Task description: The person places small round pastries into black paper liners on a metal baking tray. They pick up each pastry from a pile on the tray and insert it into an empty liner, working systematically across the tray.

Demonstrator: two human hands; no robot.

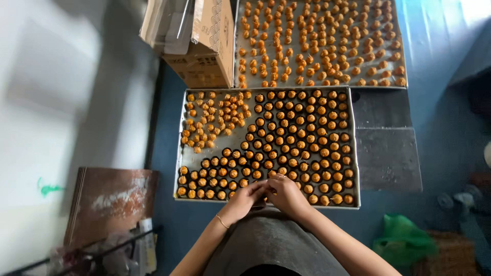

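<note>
Both hands were bunched together at the near edge of the big metal tray (179, 153), right over the front row of sweets. The left hand (245, 198), with a thin bracelet (222, 221) on its wrist, had its fingers curled in toward the right hand (286, 193), and the two were touching at the fingertips; they seemed to be pinching one small piece between them, but it was hidden, so I couldn't tell exactly what either hand gripped. The cupped sweets (302, 148) filled most of that tray: small round orange-gold balls, each sitting in a dark little paper cup, packed in neat rows. In the tray's far left corner sat a loose heap of bare balls (215, 120), same orange colour, no cups, scattered any old way. Beyond the tray lay a second tray (404, 76) full of more bare balls. A cardboard box (204, 61) stood just beside the tray's far left corner, and a green bag (404, 240) lay off to its near right.
</note>
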